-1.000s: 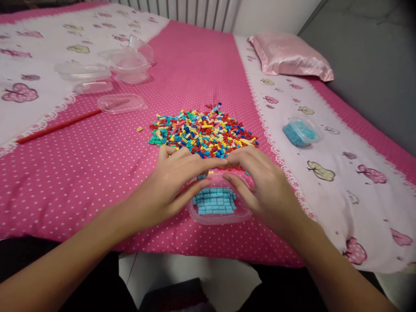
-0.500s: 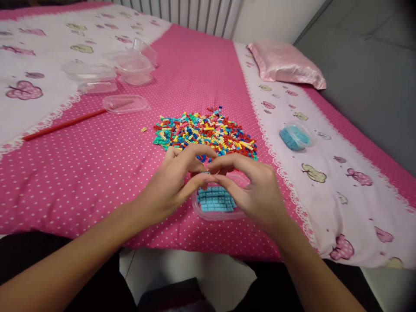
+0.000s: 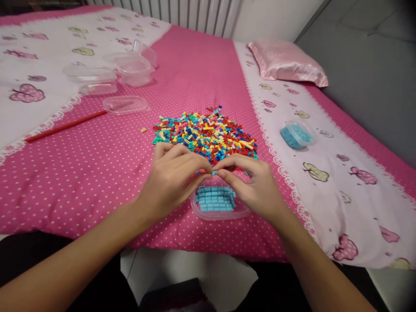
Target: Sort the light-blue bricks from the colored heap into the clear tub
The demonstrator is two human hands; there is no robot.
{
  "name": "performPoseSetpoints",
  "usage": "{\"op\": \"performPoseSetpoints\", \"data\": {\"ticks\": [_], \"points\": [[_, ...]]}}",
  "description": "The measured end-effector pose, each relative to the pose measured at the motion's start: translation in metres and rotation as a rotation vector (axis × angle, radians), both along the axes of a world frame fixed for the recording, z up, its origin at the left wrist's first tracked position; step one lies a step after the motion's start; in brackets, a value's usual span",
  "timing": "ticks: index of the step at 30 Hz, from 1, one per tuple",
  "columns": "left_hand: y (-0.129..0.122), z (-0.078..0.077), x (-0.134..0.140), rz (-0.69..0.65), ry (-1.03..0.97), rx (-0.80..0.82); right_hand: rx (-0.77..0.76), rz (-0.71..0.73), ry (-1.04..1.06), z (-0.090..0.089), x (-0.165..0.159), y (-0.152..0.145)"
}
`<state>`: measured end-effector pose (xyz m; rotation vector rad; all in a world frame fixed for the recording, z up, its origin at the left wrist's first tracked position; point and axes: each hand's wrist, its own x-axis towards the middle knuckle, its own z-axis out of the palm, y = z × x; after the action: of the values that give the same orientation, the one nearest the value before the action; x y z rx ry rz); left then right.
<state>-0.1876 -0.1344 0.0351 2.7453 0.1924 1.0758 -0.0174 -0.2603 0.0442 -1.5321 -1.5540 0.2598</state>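
Observation:
Between the fingertips of my left hand (image 3: 177, 173) and my right hand (image 3: 251, 177) is a small light-blue building brick (image 3: 214, 173). Both hands pinch it, thumbs and index fingers meeting. Just below them, a clear plastic container (image 3: 242, 211) rests on the bed, with rows of joined light-blue bricks (image 3: 216, 200) inside. Beyond my fingers spreads a heap of loose small bricks (image 3: 208, 132) in red, yellow, blue, green and white. My fingers partly cover the heap's near edge and the container's far rim.
On the right, another clear tub (image 3: 297, 135) holds blue bricks. Several clear containers (image 3: 133, 67) and a lid (image 3: 125, 105) lie at the back left, with a red stick (image 3: 65, 126). A pink pillow (image 3: 287, 63) rests at the back right. One yellow brick (image 3: 143, 130) lies apart.
My left fingers have closed in and straightened toward the right fingertips. The light-blue brick between them shows more clearly, and more of the container below is uncovered.

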Motion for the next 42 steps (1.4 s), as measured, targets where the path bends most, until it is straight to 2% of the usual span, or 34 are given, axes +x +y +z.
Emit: {"op": "performPoseSetpoints", "data": {"ticks": [8, 15, 23, 29, 33, 38, 42], "points": [[-0.003, 0.000, 0.001, 0.023, 0.017, -0.006, -0.008, 0.004, 0.021, 0.003, -0.002, 0.001], [-0.006, 0.003, 0.000, 0.028, -0.002, -0.044, 0.023, -0.060, 0.086, 0.003, -0.006, 0.002], [-0.005, 0.002, -0.001, 0.045, 0.024, -0.086, 0.010, 0.002, 0.018, 0.003, -0.004, 0.001], [-0.006, -0.001, 0.000, 0.046, 0.050, -0.093, 0.021, -0.008, -0.054, 0.003, -0.005, 0.000], [0.001, 0.003, -0.006, -0.013, 0.128, -0.048, -0.035, -0.007, -0.128, 0.004, -0.004, -0.003], [0.021, 0.015, -0.022, -0.177, 0.312, -0.038, -0.140, 0.058, -0.304, 0.004, -0.005, -0.011], [0.029, 0.014, -0.028, -0.237, 0.440, 0.026, -0.224, 0.066, -0.454, 0.002, -0.009, -0.013]]}}
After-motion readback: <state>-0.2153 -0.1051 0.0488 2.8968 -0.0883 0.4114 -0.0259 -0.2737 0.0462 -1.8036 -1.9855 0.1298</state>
